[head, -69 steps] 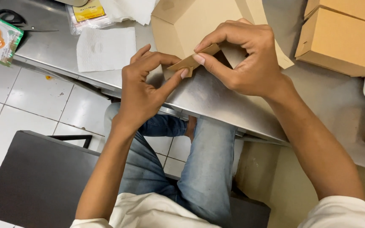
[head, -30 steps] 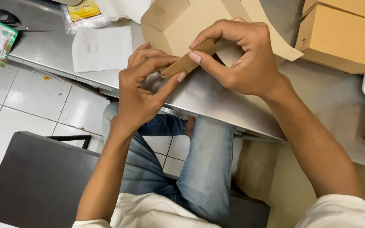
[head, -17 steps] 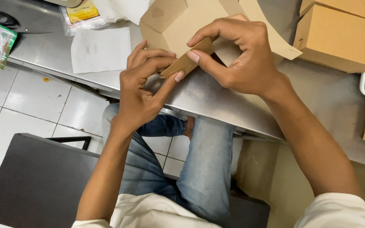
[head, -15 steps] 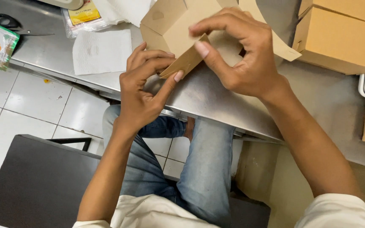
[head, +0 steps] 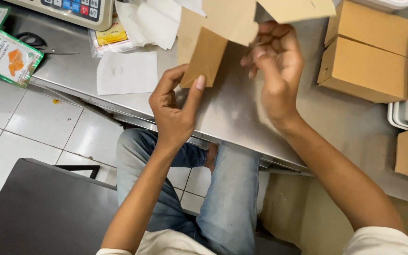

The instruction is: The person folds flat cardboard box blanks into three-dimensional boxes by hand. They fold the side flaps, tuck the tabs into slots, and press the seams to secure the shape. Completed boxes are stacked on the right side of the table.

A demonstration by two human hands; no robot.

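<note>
Head view: above the steel counter (head: 232, 113), the left hand (head: 175, 111) pinches a flap of the unfolded cardboard box (head: 223, 28) while the right hand (head: 277, 71), fingers curled together, steadies its far panel for folding.

Bare forearms run up from the bottom of the frame, the left hand (head: 173, 111) and right hand (head: 275, 71) ungloved, no rings or watch showing. White short sleeves sit at the lower edge. Faded blue jeans fill the lower centre.
</note>
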